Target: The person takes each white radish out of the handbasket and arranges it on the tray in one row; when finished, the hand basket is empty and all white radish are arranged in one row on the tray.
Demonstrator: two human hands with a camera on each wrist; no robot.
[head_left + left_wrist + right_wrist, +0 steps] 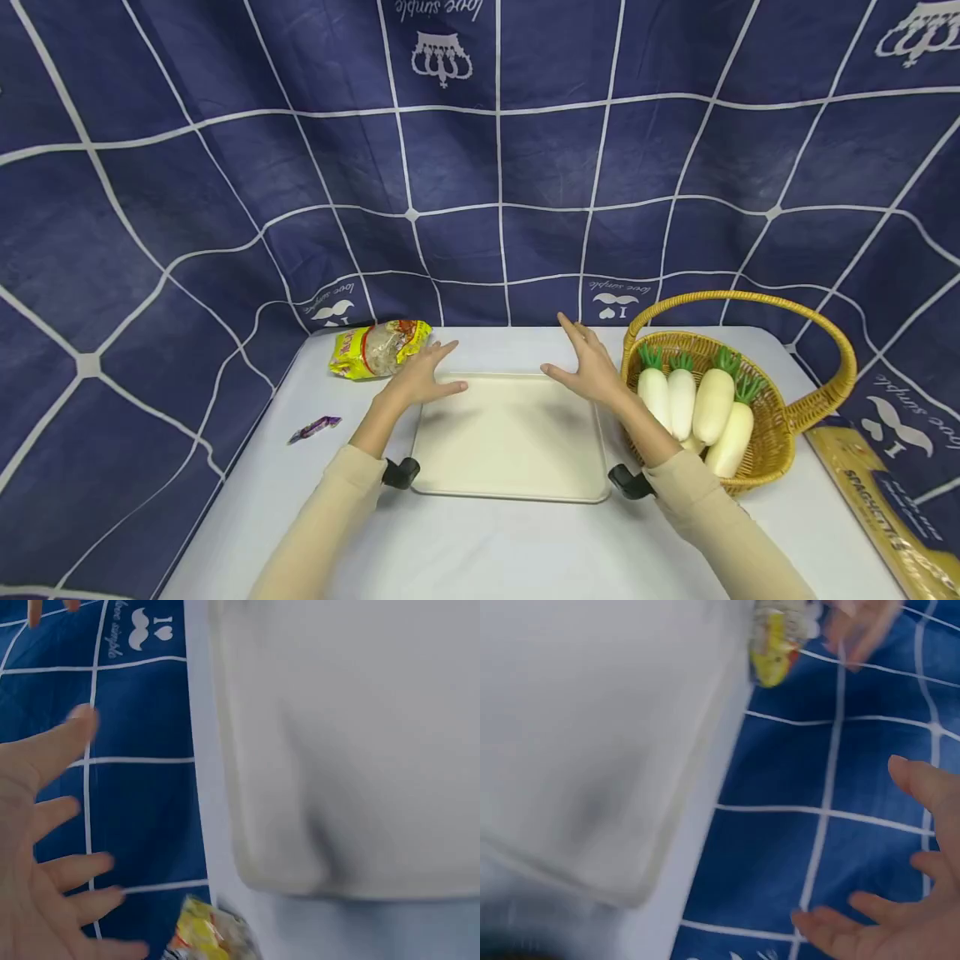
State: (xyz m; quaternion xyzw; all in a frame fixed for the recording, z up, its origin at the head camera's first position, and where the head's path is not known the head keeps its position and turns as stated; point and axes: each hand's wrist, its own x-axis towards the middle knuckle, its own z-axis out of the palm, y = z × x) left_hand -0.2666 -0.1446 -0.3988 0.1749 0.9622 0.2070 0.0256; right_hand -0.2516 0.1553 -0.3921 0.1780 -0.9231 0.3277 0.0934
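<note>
A shallow cream tray [510, 442] lies flat on the white table between my two arms. My left hand [420, 377] hovers over its far left corner with fingers spread and holds nothing. Just beyond that hand sits a yellow plastic bag with a clear window [382, 348]. My right hand [592, 367] is raised over the far right corner, fingers apart and nothing in it. In the left wrist view the left hand [52, 855] shows its palm and separated fingers. The right hand [900, 885] looks alike in the right wrist view.
A wicker basket [772, 442] with a tall handle stands right of the tray, holding several white radishes [712, 406] with green tops. A spaghetti packet [885, 500] lies along the right edge. A small purple wrapped candy [314, 429] is at left. Blue gridded cloth [457, 167] hangs behind.
</note>
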